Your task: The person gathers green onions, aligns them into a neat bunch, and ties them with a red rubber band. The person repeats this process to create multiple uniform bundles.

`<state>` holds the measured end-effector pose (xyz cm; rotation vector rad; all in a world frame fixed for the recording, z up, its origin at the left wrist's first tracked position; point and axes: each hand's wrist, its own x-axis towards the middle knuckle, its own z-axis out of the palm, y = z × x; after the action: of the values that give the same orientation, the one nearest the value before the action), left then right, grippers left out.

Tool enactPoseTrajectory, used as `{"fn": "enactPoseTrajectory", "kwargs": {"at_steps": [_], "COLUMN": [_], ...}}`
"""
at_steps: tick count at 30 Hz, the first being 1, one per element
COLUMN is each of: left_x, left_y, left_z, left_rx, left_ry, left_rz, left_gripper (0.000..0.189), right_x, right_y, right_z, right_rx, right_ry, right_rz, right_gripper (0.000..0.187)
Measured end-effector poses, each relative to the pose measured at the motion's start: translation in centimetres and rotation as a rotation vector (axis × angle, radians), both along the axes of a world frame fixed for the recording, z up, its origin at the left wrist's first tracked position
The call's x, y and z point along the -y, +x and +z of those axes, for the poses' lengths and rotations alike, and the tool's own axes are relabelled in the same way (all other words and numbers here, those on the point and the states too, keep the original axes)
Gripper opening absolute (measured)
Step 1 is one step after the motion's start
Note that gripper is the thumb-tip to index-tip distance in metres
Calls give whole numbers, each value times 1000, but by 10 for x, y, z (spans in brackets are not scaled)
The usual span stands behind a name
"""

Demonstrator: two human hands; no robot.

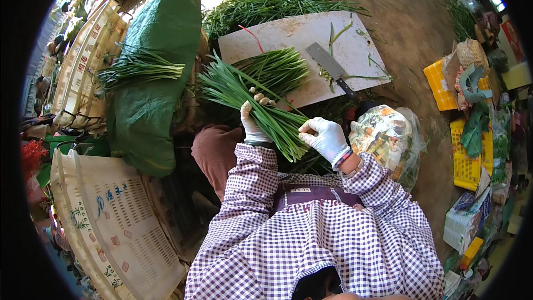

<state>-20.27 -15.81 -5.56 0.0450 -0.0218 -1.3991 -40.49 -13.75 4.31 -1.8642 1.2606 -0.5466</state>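
My left hand (255, 121), in a whitish glove with its fingertips bare or worn, is closed around a bunch of long green garlic chives (266, 121). Its fingers show on the far side of the stems. My right hand (322, 135), gloved too, has thumb and forefinger pinched at a stem by the cut ends of the bunch. Just beyond, a second bunch of chives (283, 68) lies on a white cutting board (258, 37). A cleaver (327, 61) with a black handle rests there among trimmings, and a thin red tie (253, 38) lies near the board's far edge.
Loose greens (266, 4) are heaped behind the board. At left, a further bunch (145, 66) lies on a green sheet (154, 133), beside pale plastic crates (120, 204). A stool or bag with patterned covering (381, 133) is at right, and yellow crates (464, 158) stand farther right.
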Motion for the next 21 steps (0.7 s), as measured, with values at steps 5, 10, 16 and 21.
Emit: {"fn": "enactPoseTrajectory", "kwargs": {"at_steps": [5, 10, 16, 21], "left_x": [-1, 1, 4, 4], "left_y": [0, 0, 10, 21], "left_z": [0, -4, -6, -5], "left_rx": [1, 16, -22, -142], "left_ry": [17, 51, 26, -103], "left_rz": [8, 20, 50, 75], "left_gripper": [37, 40, 41, 41], "right_x": [0, -1, -7, -9], "right_y": [-3, -5, -44, -91], "right_z": [-14, -18, -41, -54], "right_rx": [-8, -107, -225, -1207], "right_ry": [20, -80, -110, 174], "right_rz": [-54, -64, 35, 330], "right_gripper": [11, 13, 11, 15]}}
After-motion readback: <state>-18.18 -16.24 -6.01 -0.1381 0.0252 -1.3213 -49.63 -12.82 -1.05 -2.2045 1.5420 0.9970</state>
